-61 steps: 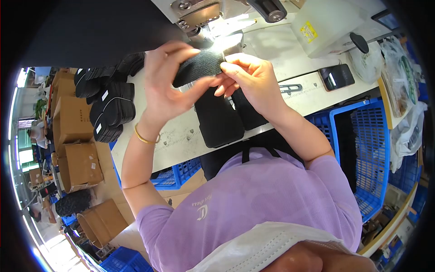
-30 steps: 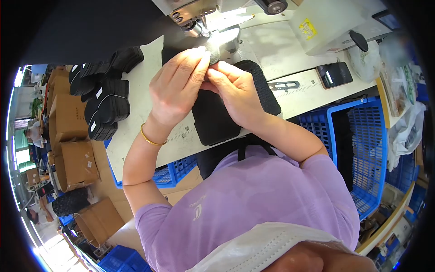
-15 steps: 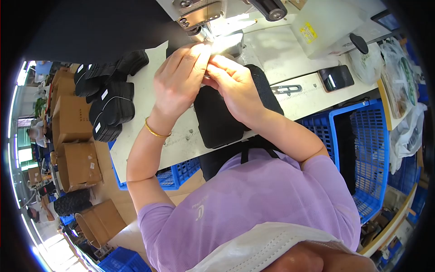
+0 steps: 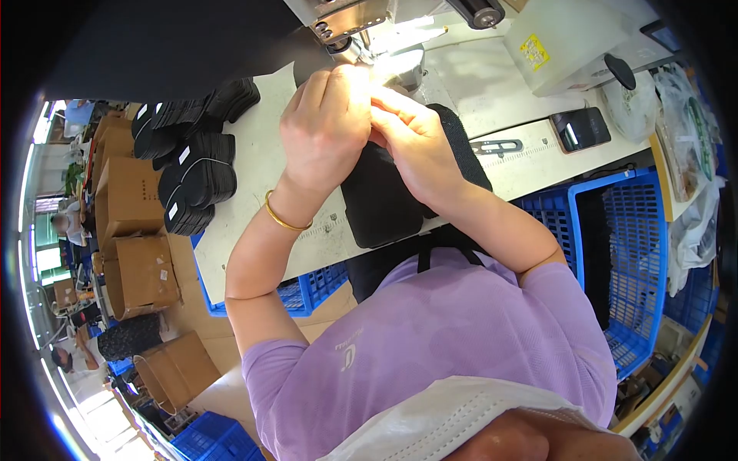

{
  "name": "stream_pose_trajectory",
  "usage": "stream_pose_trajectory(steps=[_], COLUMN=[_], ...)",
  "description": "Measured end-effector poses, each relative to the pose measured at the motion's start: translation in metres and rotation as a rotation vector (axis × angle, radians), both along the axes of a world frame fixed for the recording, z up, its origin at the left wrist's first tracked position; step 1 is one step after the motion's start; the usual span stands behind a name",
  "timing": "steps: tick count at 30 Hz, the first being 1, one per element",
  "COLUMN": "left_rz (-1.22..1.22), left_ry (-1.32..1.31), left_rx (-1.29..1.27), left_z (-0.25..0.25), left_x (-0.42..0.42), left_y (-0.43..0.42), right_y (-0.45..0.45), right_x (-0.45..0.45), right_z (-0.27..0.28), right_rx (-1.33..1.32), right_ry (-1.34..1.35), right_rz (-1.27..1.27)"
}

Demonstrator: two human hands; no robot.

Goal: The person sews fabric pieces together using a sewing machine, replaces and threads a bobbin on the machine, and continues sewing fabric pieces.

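Note:
My left hand (image 4: 327, 127), with a gold bangle (image 4: 286, 213) at its wrist, is closed just below the needle area of a sewing machine (image 4: 350, 21). Against it, my right hand (image 4: 421, 147) is pinched, thumb and fingers together. Whatever lies between the fingertips is too small and washed out by the lamp's glare to make out. Under my hands a flat black padded piece (image 4: 380, 203) rests at the table's front edge. Another black piece with a rough surface (image 4: 461, 146) lies beside my right wrist.
Bundled stacks of black pieces (image 4: 209, 165) sit on the table (image 4: 254, 165) at left. A slotted metal tool (image 4: 497, 146) and a phone (image 4: 580, 129) lie at right. Blue crates (image 4: 626, 253) stand below the edge; cardboard boxes (image 4: 142, 273) are on the floor at left.
The whole view has shifted slightly to the right. Both hands stay together below the machine head, and the left fingers look more curled. The black pieces keep their places on the table.

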State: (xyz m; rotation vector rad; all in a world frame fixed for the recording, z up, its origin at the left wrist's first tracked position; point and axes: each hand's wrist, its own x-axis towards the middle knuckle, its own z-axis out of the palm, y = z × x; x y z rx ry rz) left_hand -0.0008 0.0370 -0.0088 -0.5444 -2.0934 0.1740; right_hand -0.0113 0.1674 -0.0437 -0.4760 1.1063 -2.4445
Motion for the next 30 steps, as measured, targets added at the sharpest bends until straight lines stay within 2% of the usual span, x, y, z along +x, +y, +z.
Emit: stream_pose_trajectory(steps=[6, 9, 10, 11, 15, 17, 20, 30], left_rz=[0.119, -0.051, -0.019, -0.082, -0.313, -0.287, -0.229, 0.12], left_ry=[-0.116, -0.109, -0.113, -0.18, -0.389, -0.367, -0.328, -0.196], left_rx=[0.07, 0.175, 0.186, 0.209, 0.185, 0.154, 0.095, 0.129], left_z=[0.0, -0.001, 0.007, 0.009, 0.031, 0.028, 0.023, -0.005], left_x=[0.006, 0.0, 0.003, 0.002, 0.01, 0.015, 0.018, 0.032], left_y=[0.007, -0.011, -0.014, -0.027, -0.036, -0.03, -0.027, 0.033], right_y=[0.005, 0.008, 0.009, 0.009, 0.01, 0.011, 0.007, 0.041], right_x=[0.0, 0.001, 0.001, 0.001, 0.0, -0.004, 0.003, -0.006], right_z=[-0.001, 0.001, 0.002, 0.003, 0.004, 0.003, 0.003, 0.018], right_rx=[0.036, 0.052, 0.062, 0.071, 0.233, 0.341, 0.105, 0.341], right_ry=[0.045, 0.038, 0.034, 0.027, 0.262, 0.31, 0.154, 0.29], right_rz=[0.015, 0.007, 0.007, 0.006, 0.025, 0.089, 0.074, 0.041])
